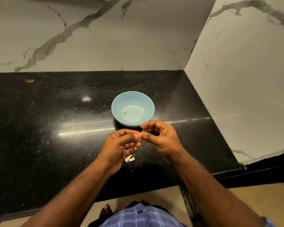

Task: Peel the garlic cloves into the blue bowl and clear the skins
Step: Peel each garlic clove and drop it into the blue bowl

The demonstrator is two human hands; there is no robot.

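One small pale garlic clove (139,134) is pinched between both hands, just in front of the round light blue bowl (132,108). The left hand (121,143) holds it with thumb and curled fingers. The right hand (159,136) pinches the other end with thumb and first finger, and its other fingers are curled too. Inside the bowl lies one little yellowish peeled clove (124,112), near the left side. On the shiny black stone table (47,136), just under the left hand, sit a few whitish unpeeled cloves (129,158) close together. Tiny white bits of skin (146,151) are scattered on the table around the hands. Behind the table stands a white marble wall (88,38) with grey lines.
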